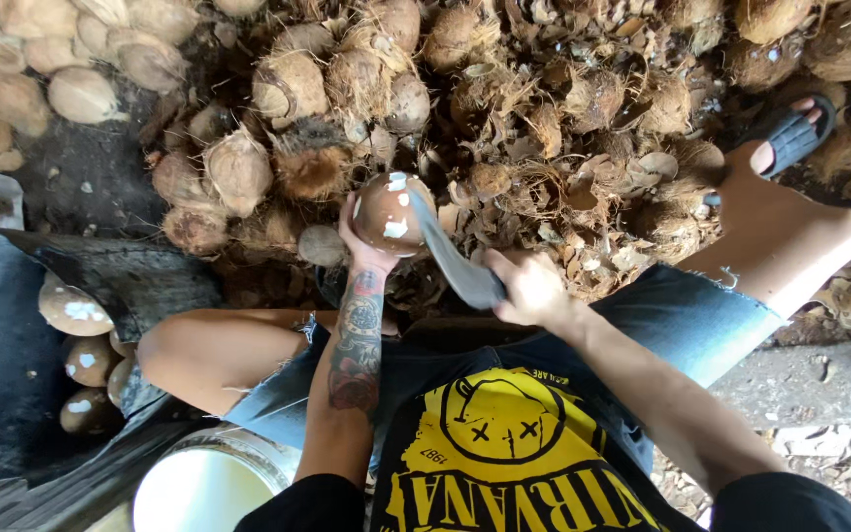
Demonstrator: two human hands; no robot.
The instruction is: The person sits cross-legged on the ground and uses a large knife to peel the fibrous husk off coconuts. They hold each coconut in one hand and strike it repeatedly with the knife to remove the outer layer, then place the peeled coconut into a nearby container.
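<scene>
While L hand [364,246] cups 1 coconut [389,212] — R hand [529,289] grips 1 blade [453,258].

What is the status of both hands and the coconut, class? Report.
Left hand grips the peeled coconut from below. Right hand grips a knife, blade against the coconut's side. Husk pile lies beyond; nothing between blade and coconut.

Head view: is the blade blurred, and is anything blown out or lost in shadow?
Head view: the blade in the right hand is smeared by motion, while the coconut in the left hand stays fairly sharp; the white bucket at the bottom glares nearly featureless; the dark tub on the left sinks into shadow; edges bow from the wide lens.
</scene>
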